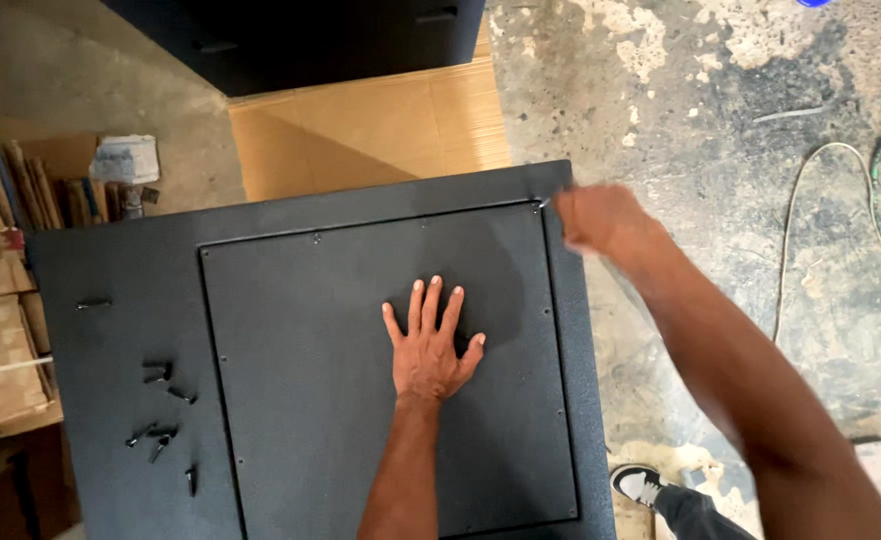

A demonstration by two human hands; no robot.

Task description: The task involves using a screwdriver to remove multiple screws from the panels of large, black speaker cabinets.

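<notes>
The left hand [429,350] lies flat and open on the inset panel [361,380] of the black cabinet [121,270]. The blurred right hand [601,218] seems closed at the panel's far right corner, apparently fastening; loose screws [161,405] wait alongside.

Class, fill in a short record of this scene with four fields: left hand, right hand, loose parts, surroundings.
left hand: left hand lies flat, fingers spread, on the inset panel of the black metal cabinet
right hand: right hand, blurred, at the panel's far right corner; grip unclear
loose parts: black screws scattered on the cabinet's left side
surroundings: concrete floor, cardboard sheet, white cable, shoe
</notes>
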